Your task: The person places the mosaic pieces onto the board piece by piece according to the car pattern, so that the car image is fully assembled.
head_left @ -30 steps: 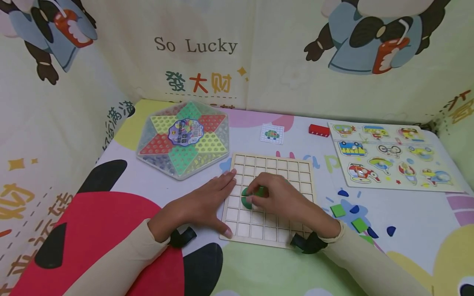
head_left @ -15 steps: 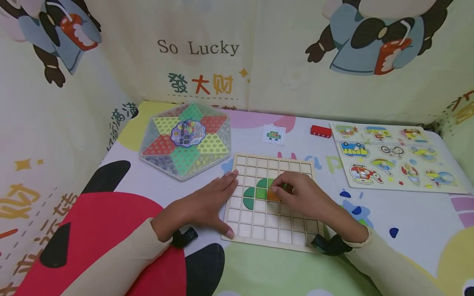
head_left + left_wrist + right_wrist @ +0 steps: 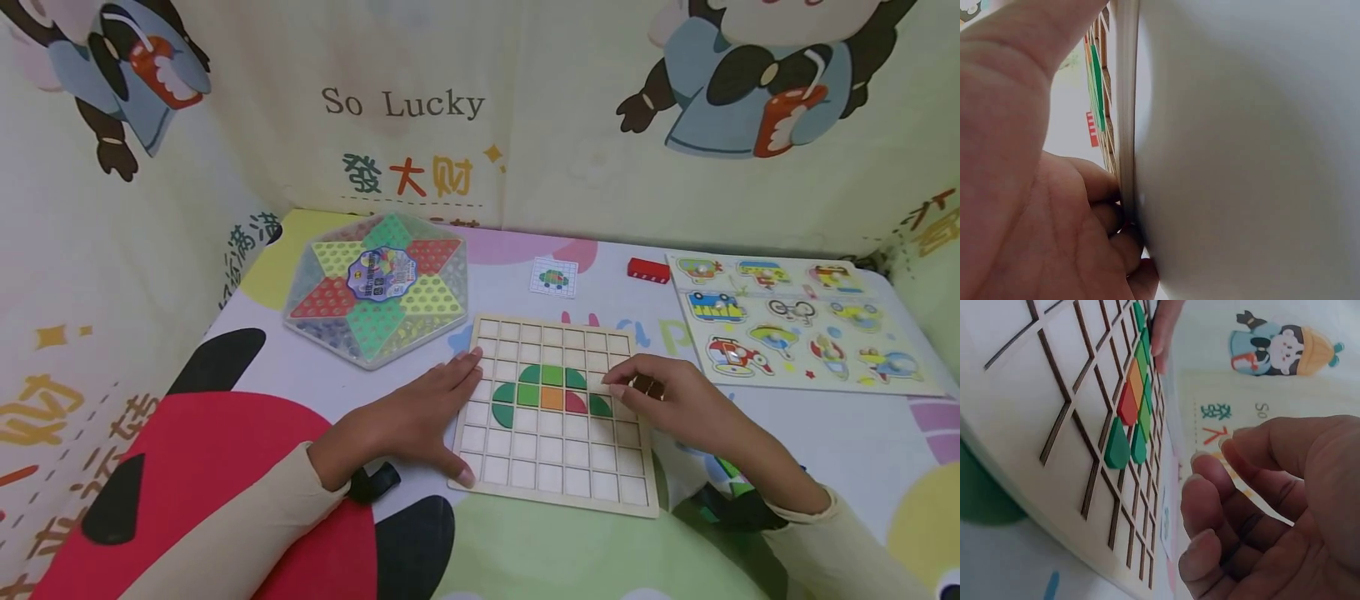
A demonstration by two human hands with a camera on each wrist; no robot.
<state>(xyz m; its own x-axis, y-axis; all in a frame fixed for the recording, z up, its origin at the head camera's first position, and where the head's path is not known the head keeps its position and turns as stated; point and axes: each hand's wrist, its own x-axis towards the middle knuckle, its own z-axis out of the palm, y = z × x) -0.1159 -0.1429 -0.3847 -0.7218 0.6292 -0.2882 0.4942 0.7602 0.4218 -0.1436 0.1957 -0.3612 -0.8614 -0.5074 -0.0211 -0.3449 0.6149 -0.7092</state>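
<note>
Pale wood is forming the square grid board. At its left edge, the left hand is resting with fingers extended and thumb spread, touching but not gripping. Over its right side, the right hand is hovering, fingers bent, holding nothing that I can see. Inside its cells, flat green quarter-round pieces, light-green square pieces, an orange square piece and a red quarter-round piece are lying. Low fingertips could be knocking these pieces loose; uneven pressure could be sliding the board. Behind it, a white gridded card is lying.
</note>
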